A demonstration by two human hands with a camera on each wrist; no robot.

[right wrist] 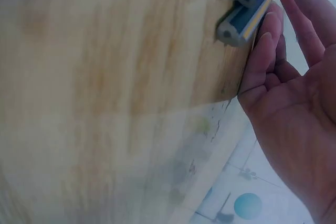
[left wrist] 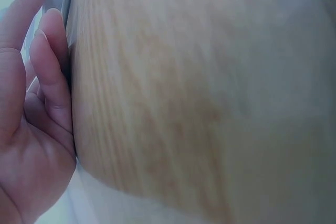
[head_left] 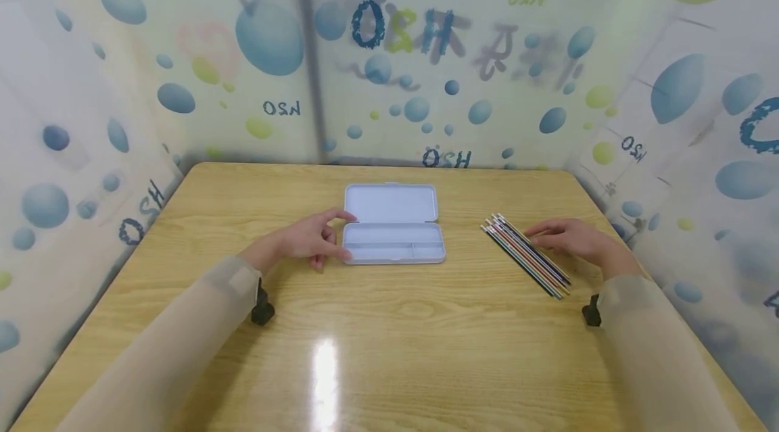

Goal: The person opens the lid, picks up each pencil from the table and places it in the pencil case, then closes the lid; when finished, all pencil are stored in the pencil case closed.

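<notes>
A pale lavender pencil case [head_left: 393,232] lies on the table with its lid [head_left: 391,203] laid back. Shallow compartments show inside, with nothing in them. At the case's left end is my left hand [head_left: 310,237], thumb and index finger spread and touching its edge, the other fingers bent below. To the right, several pencils [head_left: 526,256] lie side by side in a slanting bundle. My right hand [head_left: 572,239] rests on the table beside them, its fingertips at the bundle's right side. In the right wrist view, sharpening-free pencil ends [right wrist: 231,32] show close to the relaxed fingers.
The wooden table [head_left: 389,330] carries a bright light reflection near its front. Behind and at both sides stand patterned fabric walls [head_left: 377,101] with blue and green spots. A dark wrist device [head_left: 262,307] sits under the left sleeve's cuff.
</notes>
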